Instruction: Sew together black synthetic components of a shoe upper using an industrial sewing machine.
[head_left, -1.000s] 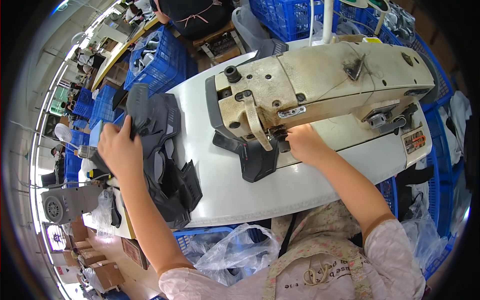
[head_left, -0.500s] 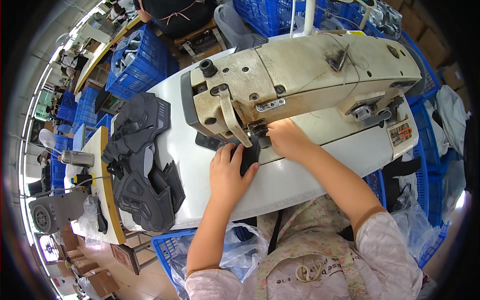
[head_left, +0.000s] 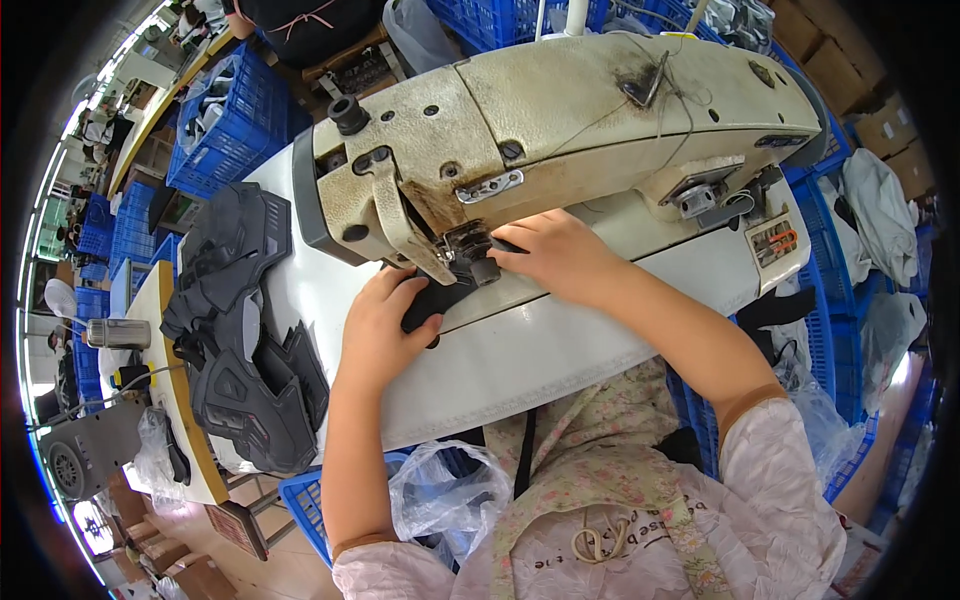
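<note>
From where I stood, the person's two bare hands were at the worn cream sewing machine (head_left: 560,120), one on either side of its dark foot assembly (head_left: 475,255). A black piece (head_left: 440,300) lay on the work surface at that assembly, partly under it and partly covered by the hands.

The left hand (head_left: 380,322) rested on the near left part of the piece, its thumb parted from its forefinger with the black material showing between them; whether those fingers pinched it or only pressed it down, I could not tell. The right hand (head_left: 560,257) reached in under the machine's arm, fingers bent, a dark sliver (head_left: 510,246) showing at the fingertips. I could not make out how firmly they closed on it, nor whether it belonged to the same piece.

On the left of the white table (head_left: 500,385), a heap of dark grey pieces (head_left: 255,400) lay overlapping, well apart from the right hand. Farther left stood a metal cup (head_left: 118,333). Beneath the near edge, a clear plastic bag (head_left: 445,500) sat in a blue basket (head_left: 300,495).
</note>
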